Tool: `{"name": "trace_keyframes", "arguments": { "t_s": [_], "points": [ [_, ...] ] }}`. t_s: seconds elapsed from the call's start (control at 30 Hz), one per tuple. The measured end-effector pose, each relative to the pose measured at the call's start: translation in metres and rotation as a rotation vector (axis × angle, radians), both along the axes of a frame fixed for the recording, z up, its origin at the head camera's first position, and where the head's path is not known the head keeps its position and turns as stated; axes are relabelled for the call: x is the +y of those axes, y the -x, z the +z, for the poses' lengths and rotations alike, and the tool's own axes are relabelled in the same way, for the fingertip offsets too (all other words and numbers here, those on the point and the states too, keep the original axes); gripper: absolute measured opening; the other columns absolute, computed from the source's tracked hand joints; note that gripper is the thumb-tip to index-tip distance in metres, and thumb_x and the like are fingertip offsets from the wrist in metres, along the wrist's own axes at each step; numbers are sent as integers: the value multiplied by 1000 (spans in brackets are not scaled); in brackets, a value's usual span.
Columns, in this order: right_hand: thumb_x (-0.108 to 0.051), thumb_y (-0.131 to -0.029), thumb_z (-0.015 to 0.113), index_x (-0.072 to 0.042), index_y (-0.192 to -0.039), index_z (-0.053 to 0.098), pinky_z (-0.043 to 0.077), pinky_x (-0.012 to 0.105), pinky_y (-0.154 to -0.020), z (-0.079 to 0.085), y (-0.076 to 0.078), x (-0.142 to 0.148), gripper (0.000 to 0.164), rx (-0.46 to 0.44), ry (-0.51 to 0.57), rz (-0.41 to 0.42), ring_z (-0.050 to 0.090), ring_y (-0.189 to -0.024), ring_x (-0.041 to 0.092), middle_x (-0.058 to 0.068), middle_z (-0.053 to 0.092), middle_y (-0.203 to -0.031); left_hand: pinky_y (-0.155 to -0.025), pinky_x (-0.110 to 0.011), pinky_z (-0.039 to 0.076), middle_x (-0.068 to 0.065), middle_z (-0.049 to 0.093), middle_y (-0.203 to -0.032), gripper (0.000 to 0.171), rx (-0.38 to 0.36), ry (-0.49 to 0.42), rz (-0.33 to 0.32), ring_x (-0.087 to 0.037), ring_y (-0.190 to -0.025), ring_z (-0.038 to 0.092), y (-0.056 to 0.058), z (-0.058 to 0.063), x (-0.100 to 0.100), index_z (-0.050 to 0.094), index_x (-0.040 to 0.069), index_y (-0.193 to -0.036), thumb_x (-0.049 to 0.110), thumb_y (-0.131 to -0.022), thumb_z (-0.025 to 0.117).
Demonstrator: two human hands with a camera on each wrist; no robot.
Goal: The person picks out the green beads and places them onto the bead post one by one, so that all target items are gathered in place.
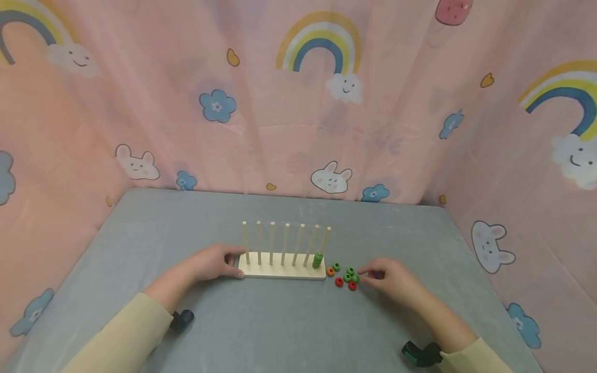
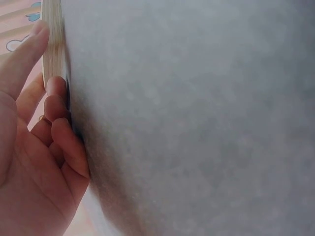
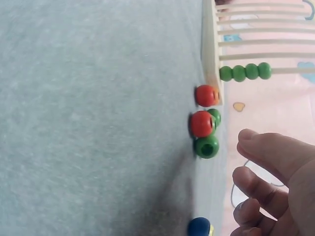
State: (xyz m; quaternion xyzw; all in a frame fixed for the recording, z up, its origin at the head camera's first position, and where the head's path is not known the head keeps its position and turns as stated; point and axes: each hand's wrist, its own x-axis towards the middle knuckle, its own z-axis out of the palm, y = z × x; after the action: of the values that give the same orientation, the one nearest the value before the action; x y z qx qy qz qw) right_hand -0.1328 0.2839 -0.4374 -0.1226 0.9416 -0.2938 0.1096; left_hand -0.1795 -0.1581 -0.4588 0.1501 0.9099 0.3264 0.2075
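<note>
A pale wooden peg stand with several upright rods stands on the table. Its rightmost rod carries a short stack of green beads. My left hand grips the stand's left end, thumb in front and fingers round the back. Right of the stand lie loose green beads, red beads and an orange bead. My right hand hovers beside the green ones, fingers relaxed. In the right wrist view its thumb and fingertips are spread apart, holding nothing, a short way from a green bead.
A blue bead with something yellow behind it shows low in the right wrist view; the head view does not show it. Pink patterned curtain surrounds the grey table at the back and sides.
</note>
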Motion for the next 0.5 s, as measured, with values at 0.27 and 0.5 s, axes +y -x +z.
{"name": "trace_keyframes", "arguments": {
  "t_s": [0.27, 0.5],
  "points": [
    [-21, -87, 77, -22, -102, 78, 45, 30, -66, -7, 1, -3, 15, -2, -94, 14, 51, -76, 11, -10, 59, -82, -62, -33, 34, -1, 51, -75, 69, -2, 17, 7, -16, -68, 46, -1, 1, 2, 59, 11, -138, 37, -79, 84],
    [-22, -85, 79, -22, -101, 77, 45, 32, -68, -15, 2, -6, 16, 34, -173, 29, 51, -74, 9, -12, 58, -82, -62, -33, 34, 0, 51, -75, 69, -6, 21, 11, -15, -69, 46, 0, 2, 3, 59, 11, -139, 35, -79, 84]
  ]
}}
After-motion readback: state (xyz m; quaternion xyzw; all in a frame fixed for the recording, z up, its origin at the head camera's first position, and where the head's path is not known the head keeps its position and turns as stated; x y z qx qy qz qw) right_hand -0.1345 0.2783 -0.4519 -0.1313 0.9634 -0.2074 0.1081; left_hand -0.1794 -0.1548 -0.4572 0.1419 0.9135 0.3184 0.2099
